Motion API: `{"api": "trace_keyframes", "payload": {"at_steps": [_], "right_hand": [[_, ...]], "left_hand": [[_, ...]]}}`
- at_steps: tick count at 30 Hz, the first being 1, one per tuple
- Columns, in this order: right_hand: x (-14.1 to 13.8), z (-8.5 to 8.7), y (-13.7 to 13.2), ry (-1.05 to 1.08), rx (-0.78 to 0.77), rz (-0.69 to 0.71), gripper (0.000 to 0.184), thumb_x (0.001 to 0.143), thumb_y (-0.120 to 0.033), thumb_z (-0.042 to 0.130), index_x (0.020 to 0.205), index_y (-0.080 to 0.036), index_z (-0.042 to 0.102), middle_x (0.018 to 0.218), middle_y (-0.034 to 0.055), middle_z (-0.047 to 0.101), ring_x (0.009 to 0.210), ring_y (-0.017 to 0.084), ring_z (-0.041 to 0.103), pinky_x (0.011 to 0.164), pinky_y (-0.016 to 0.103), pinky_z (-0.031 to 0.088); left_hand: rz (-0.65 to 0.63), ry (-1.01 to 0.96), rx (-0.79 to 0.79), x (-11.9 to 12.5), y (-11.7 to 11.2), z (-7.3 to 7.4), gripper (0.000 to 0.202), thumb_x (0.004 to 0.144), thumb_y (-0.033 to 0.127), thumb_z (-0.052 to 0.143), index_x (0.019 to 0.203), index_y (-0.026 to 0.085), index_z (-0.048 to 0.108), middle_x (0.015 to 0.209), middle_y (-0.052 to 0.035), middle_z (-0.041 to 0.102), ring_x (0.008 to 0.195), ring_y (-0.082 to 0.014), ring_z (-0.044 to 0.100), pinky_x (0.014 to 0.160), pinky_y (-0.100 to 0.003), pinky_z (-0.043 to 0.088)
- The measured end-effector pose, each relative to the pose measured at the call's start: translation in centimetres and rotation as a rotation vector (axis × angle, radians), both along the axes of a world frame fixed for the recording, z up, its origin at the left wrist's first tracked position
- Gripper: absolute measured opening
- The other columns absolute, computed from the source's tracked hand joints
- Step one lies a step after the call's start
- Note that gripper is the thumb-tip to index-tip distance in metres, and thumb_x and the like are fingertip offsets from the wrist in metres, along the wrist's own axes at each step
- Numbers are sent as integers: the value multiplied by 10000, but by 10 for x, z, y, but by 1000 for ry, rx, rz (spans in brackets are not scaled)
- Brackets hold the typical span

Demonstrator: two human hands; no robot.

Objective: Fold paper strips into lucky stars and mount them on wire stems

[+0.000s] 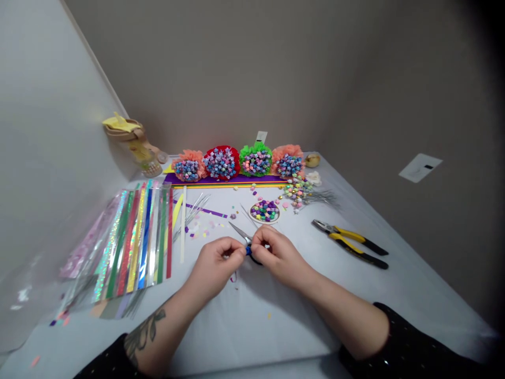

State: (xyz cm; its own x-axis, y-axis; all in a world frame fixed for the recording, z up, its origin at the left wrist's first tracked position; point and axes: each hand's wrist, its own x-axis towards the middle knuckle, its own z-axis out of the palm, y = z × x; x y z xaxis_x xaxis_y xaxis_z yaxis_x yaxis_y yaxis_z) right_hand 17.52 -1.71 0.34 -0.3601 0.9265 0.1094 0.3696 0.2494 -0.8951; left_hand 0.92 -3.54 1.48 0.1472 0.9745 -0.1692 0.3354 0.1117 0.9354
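My left hand and my right hand meet at the middle of the table, fingertips pinched together on a small blue piece, probably a folded paper star. A thin purple strip end hangs below my left fingers. A pair of scissors lies on the table just behind my hands, blades pointing up-left. A small round dish of coloured paper stars sits right beyond the scissors.
Packs of shiny paper strips lie at the left. Yellow-handled pliers rest at the right. Four star bouquets in crepe paper line the back edge, with loose stars and wires nearby. A sandal-shaped object stands at the back left.
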Motion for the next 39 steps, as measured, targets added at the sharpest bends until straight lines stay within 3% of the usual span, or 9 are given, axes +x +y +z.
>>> {"api": "trace_keyframes", "payload": {"at_steps": [6,11,14,19,31,37,39], "right_hand": [[0,-1,-2,-15,59,-20,113,798,-170,517,689,-186,491,708,-6,484,656,124,462,573,234,356],[0,0,-3,44,-20,-38,96,786,-189,540,692,-175,544,693,-3,525,653,122,483,586,238,371],[-2,-4,-2,138,-113,-57,62,760,-225,584,735,-174,558,660,-19,511,606,108,463,558,232,363],[-2,-7,2,462,-365,0,227,747,-348,626,861,-175,532,600,-63,448,481,65,379,471,207,313],[-1,2,1,492,-713,50,196,690,-319,642,662,-163,527,432,-84,426,351,31,284,358,181,186],[-4,-2,0,371,-554,-12,198,697,-303,650,638,-164,522,449,-86,401,386,39,311,373,177,219],[-3,-3,0,421,-581,14,213,713,-334,644,658,-161,532,471,-79,419,386,39,310,372,180,220]], "left_hand": [[-11,39,34,-1,-1,-3,172,767,277,510,696,152,603,655,7,563,580,-110,493,531,-201,412],[-3,47,46,0,0,-3,173,761,270,512,681,148,605,632,14,564,597,-111,492,563,-204,400],[6,28,28,0,1,-5,164,754,264,512,682,147,602,632,15,563,602,-112,493,566,-204,399],[26,-4,-1,-1,1,-5,181,759,298,514,678,152,585,599,24,519,575,-105,455,536,-202,382],[-1,-17,-10,-1,1,-2,171,761,286,522,690,149,597,605,27,518,549,-93,445,515,-194,386],[-41,17,29,-1,1,-2,159,760,251,504,677,151,595,628,22,525,574,-100,471,519,-190,393],[-38,15,16,-2,1,-2,170,773,260,499,674,153,586,619,25,520,579,-100,460,533,-191,392]]}}
